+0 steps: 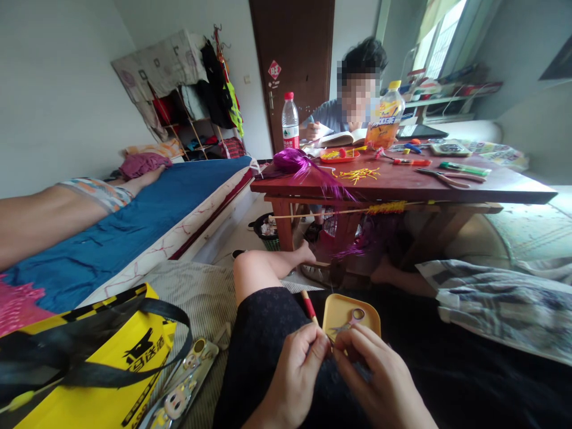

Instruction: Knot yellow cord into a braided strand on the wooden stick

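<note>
My left hand [295, 372] is closed in a pinch on a thin wooden stick wound with red thread [308, 305], which points up and away over my lap. My right hand [379, 375] is closed too, its fingertips pressed together next to the left fingertips; what it pinches is too small to make out. Just beyond both hands a small yellow tray [351, 313] rests on my dark-clothed lap, with small scissors [353, 319] lying in it.
A low red table [402, 185] stands ahead with purple fibres [299, 162], yellow strips, pliers, two bottles and a red dish. A person sits behind it over an open book. Another person's legs lie on the blue bed [134, 220] at left. A yellow bag [102, 363] sits near left.
</note>
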`<state>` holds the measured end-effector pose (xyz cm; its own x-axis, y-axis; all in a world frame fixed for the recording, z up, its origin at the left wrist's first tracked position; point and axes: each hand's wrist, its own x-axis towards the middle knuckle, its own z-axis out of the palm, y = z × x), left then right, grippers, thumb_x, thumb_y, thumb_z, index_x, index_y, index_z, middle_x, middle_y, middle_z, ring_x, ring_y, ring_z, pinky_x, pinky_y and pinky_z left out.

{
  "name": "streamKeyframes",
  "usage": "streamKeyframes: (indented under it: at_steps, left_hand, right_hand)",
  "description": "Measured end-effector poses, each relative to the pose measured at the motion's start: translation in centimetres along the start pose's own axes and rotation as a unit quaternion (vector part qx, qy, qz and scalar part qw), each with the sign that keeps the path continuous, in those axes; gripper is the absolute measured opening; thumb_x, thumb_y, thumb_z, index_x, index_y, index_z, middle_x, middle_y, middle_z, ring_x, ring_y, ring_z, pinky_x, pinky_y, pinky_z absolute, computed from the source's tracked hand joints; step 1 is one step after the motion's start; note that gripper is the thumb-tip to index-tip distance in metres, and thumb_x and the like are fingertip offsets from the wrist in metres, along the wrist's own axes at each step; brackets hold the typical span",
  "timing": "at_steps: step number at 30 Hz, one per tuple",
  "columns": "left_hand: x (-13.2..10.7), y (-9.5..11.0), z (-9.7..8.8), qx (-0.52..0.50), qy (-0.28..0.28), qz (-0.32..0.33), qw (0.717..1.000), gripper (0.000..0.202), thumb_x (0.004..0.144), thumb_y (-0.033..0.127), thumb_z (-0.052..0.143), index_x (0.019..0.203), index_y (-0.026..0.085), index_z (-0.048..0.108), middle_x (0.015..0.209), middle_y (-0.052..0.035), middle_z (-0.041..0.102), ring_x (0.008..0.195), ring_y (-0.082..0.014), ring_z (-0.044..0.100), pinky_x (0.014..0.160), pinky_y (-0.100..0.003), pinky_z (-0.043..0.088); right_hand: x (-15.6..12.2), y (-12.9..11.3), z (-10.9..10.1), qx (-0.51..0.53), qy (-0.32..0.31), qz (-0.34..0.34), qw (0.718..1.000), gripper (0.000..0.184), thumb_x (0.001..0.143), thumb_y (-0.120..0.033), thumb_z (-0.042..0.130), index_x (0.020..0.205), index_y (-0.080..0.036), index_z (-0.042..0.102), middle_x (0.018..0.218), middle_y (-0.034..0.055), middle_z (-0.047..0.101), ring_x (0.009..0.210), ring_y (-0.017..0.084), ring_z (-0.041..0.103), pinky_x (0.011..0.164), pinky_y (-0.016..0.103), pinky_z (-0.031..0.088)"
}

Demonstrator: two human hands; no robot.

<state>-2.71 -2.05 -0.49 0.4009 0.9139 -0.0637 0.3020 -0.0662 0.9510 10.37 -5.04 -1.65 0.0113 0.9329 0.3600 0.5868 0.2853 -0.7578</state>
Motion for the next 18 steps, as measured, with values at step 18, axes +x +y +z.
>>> streamKeyframes:
  at_steps: [18]
  left_hand:
    - [0.27, -0.62, 0.11, -0.102, -0.001, -0.050, 0.993, 0.037, 0.084, 0.048, 0.040, 0.065, 0.017, 0.046, 0.064, 0.0021, 0.040, 0.066, -0.0127, 0.038, 0.065, -0.021, 0.032]
  right_hand:
    - [-0.01, -0.19, 0.03, -0.011, 0.010, -0.014, 1.000, 0.018, 0.085, -0.023, 0.043, 0.069, -0.020, 0.048, 0.066, -0.0005, 0.048, 0.061, 0.013, 0.049, 0.059, 0.023, 0.041]
